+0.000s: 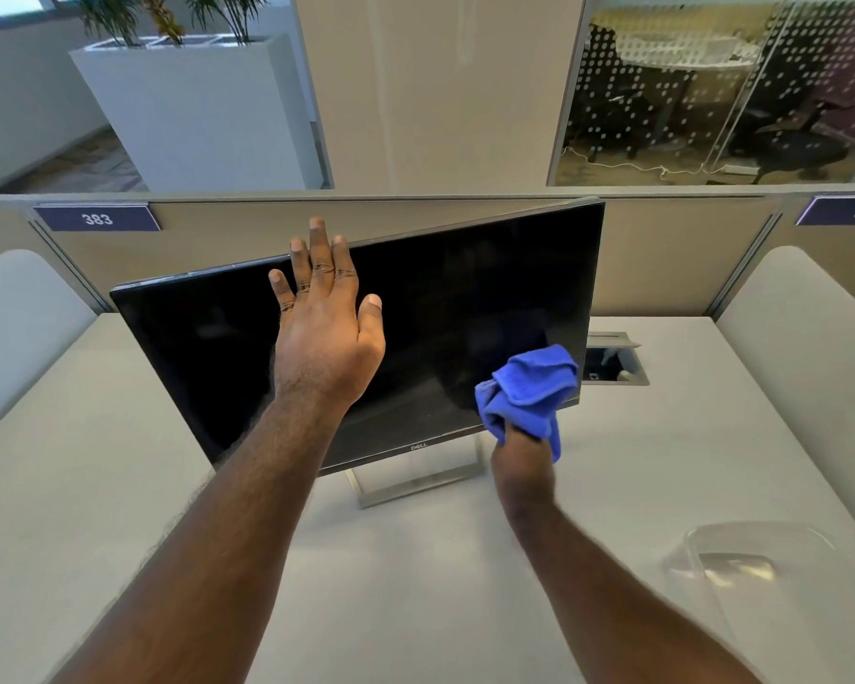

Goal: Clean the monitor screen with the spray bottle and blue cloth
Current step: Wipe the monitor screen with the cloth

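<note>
While bunched soft blue microfibre cloth [529, 387] sits gripped in right hand [522, 466] at five o'clock, steady thin, tippy black glossy monitor [415, 308] at twelve o'clock edge; left hand [324, 318] flat, fingers straight.

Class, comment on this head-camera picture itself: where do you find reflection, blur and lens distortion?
Head view: the glossy black monitor screen carries faint reflections; the clear plastic container at lower right is smeared; wide-angle bending curves the grey partition top; the crumpled blue cloth stays sharp.

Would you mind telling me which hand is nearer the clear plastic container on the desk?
Right. The right hand is nearer the clear container; the left hand is at the monitor's top edge.
</note>
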Tool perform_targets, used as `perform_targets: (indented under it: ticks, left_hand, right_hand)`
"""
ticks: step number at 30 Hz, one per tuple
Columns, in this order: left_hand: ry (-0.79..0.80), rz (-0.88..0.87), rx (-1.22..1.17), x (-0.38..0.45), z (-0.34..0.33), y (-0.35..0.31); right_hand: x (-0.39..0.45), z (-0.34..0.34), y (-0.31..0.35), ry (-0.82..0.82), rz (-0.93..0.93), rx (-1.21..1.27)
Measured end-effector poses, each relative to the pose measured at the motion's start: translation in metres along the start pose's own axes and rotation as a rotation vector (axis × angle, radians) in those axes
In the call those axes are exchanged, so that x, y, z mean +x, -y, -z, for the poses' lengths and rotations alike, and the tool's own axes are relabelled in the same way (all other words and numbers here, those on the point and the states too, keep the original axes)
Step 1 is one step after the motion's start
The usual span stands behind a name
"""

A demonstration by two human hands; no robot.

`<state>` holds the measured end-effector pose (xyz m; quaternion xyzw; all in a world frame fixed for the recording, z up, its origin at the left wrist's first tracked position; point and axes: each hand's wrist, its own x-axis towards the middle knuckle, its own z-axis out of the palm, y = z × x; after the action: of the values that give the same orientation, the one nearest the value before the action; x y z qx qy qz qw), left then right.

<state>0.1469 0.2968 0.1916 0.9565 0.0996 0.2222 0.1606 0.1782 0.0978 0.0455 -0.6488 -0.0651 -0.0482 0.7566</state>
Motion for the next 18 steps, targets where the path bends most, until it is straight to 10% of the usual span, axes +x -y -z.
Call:
perform_targets:
  ticks: [13,18]
  left_hand:
    - [0.002,-0.009,0.051,-0.003,0.003,0.007]
    - [0.003,0.015,0.065,-0.009,0.01,0.023]
  right_hand:
    - [-0.031,-0.047,-0.021,0.233,-0.069,-0.145]
    - [-0.01,0.002,-0.028,-0.13,-0.075,-0.069]
